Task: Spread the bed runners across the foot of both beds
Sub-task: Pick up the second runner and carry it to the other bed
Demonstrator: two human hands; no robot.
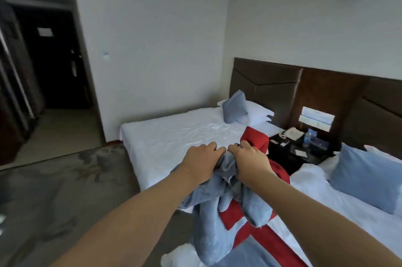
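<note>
I hold a bunched bed runner [219,197], grey-blue with red bands, up in front of me. My left hand [202,160] and my right hand [250,162] grip its top edge side by side, almost touching. The cloth hangs crumpled below them and a red fold [256,138] rises behind my right hand. Beyond my hands lies the far bed [174,136] with a bare white sheet. On the near bed [326,197] at the lower right, another runner [258,247] in the same colours lies flat.
A blue cushion [235,107] and white pillow stand at the far bed's head, another blue cushion [367,177] on the near bed. A dark nightstand [293,149] with phone and bottle stands between the beds. Patterned carpet [65,190] lies left; a dark doorway opens beyond.
</note>
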